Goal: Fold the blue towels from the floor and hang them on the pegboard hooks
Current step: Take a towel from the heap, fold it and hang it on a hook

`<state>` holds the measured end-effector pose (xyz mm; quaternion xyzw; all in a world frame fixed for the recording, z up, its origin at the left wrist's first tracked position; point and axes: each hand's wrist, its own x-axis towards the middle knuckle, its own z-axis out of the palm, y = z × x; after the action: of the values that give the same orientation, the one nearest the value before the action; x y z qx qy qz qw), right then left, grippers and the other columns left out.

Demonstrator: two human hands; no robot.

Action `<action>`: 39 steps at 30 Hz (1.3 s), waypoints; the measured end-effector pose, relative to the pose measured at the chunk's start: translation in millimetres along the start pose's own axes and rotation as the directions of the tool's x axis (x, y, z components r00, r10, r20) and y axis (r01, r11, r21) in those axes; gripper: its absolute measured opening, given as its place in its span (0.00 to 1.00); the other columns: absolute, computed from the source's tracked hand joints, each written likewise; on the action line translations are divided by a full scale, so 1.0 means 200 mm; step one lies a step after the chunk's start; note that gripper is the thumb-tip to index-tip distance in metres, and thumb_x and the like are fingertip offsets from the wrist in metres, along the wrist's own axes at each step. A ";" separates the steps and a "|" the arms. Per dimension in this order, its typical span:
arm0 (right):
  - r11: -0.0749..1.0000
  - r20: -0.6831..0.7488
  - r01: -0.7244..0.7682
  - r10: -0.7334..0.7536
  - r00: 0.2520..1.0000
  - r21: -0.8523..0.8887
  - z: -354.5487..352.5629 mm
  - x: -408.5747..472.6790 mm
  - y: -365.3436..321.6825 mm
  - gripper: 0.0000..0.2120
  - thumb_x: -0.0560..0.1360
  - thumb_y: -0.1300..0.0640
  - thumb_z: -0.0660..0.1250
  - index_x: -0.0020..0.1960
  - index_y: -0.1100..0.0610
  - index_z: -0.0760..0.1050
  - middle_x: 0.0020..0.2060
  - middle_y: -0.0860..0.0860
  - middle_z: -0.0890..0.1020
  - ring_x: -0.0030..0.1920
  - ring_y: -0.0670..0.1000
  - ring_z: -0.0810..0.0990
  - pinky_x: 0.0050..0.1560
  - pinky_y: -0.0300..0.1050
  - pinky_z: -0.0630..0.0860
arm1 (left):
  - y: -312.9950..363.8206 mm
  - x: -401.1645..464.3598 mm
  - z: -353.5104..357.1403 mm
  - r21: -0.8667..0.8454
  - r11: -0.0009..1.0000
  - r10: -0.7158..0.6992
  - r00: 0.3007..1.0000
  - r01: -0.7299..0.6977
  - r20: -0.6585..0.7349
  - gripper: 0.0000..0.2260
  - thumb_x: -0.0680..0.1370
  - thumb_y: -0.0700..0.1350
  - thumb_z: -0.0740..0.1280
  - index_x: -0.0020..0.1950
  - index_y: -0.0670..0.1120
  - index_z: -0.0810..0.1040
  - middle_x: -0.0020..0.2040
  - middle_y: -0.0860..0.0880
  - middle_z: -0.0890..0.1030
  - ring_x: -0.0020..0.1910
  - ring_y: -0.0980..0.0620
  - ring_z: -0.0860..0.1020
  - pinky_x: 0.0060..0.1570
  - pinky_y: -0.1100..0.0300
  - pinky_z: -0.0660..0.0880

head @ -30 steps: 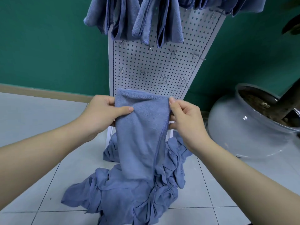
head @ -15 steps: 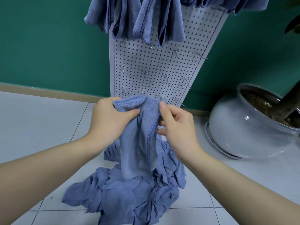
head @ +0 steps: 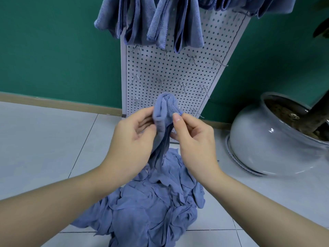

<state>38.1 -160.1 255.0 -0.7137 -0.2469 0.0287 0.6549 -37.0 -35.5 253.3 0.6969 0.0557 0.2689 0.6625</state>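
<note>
1. Floor (head: 44, 139): pale grey tiles with thin dark joints. A tan skirting strip (head: 58, 104) runs along the base of a dark green wall (head: 53, 50).
2. Pegboard (head: 170, 72): white, perforated, standing on the floor against the wall and appearing to lean. Bare metal hooks (head: 184, 86) sit in rows on its lower half.
3. Hung towels (head: 156, 22): several folded blue ones drape from the upper hooks.
4. Towel pile (head: 153, 207): crumpled blue cloth on the tiles in front of the pegboard's foot.
5. Held towel (head: 164, 118): folded into a narrow bunch, raised before the lower pegboard, its tail hanging to the pile.
6. Left hand (head: 135, 138): fingers curled, thumb and fingertips pinching the towel's left edge.
7. Right hand (head: 194, 138): thumb and forefinger pinching the right edge near the top; remaining fingers curled.
8. Plant pot (head: 267, 139): large, glossy, pale grey, on the floor at right, holding soil and a dark trunk.
</note>
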 end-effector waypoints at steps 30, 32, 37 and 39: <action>0.982 0.050 0.021 -0.031 0.998 0.188 -0.11 0.11 -0.18 0.08 0.84 0.62 0.64 0.55 0.62 0.82 0.45 0.53 0.85 0.49 0.52 0.83 0.48 0.46 0.82 | -0.03 0.09 -0.02 -0.146 0.944 -0.253 0.933 0.296 0.256 0.21 0.72 0.48 0.75 0.64 0.42 0.80 0.58 0.49 0.86 0.58 0.52 0.84 0.54 0.62 0.80; 0.977 0.047 0.012 -0.022 0.999 0.215 -0.12 0.12 -0.17 0.08 0.84 0.59 0.64 0.55 0.60 0.82 0.46 0.55 0.84 0.50 0.55 0.82 0.50 0.51 0.82 | -0.05 0.09 -0.02 -0.109 0.946 -0.263 0.922 0.304 0.283 0.22 0.71 0.46 0.78 0.63 0.43 0.80 0.58 0.49 0.86 0.58 0.51 0.84 0.56 0.59 0.81; 0.959 0.145 -0.055 0.015 0.989 0.276 -0.13 0.15 -0.18 0.12 0.79 0.54 0.68 0.59 0.59 0.81 0.55 0.60 0.84 0.59 0.60 0.81 0.64 0.64 0.77 | -0.04 0.09 0.01 -0.106 0.952 -0.256 0.939 0.286 0.229 0.18 0.66 0.47 0.76 0.55 0.47 0.84 0.52 0.51 0.88 0.53 0.53 0.86 0.52 0.61 0.81; 0.960 0.239 -0.117 0.055 0.970 0.255 -0.13 0.14 -0.18 0.13 0.77 0.56 0.70 0.59 0.60 0.82 0.58 0.60 0.85 0.64 0.63 0.82 0.69 0.65 0.76 | -0.03 0.08 0.02 -0.112 0.954 -0.250 0.945 0.277 0.212 0.16 0.66 0.47 0.76 0.52 0.47 0.84 0.50 0.49 0.88 0.50 0.53 0.86 0.50 0.61 0.82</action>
<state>61.6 -173.2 300.3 -0.6211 -0.2830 0.1725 0.7102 -19.9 -31.1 252.3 0.6577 0.0641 0.1114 0.7422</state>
